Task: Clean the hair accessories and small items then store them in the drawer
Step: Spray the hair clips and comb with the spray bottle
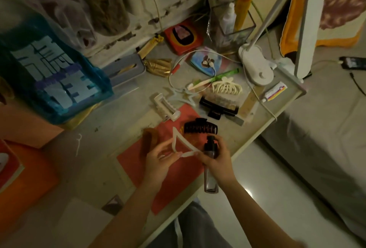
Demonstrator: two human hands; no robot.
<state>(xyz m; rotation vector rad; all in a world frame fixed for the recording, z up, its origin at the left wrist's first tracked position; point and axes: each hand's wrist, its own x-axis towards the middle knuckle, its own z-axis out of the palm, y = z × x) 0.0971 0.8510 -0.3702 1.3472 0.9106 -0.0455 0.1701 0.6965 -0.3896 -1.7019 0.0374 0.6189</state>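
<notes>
Holding a white star-shaped hair clip [179, 144] above the red mat [138, 160], my left hand [160, 160] pinches its left side. My right hand [215, 156] grips a dark spray bottle [211, 168] and also touches the clip's right tip. Just behind the mat lie a dark claw clip [200, 128] and a beige clip [165, 108]. The table edge [255, 138] runs near the mat's right side.

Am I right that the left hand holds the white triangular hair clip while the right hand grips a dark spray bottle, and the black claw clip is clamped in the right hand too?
Not quite. In the head view the black claw clip lies on the red mat, beyond the hands. The left hand does hold the white triangular hair clip, and the right hand grips the dark spray bottle, its fingertips also touching that clip.
</notes>
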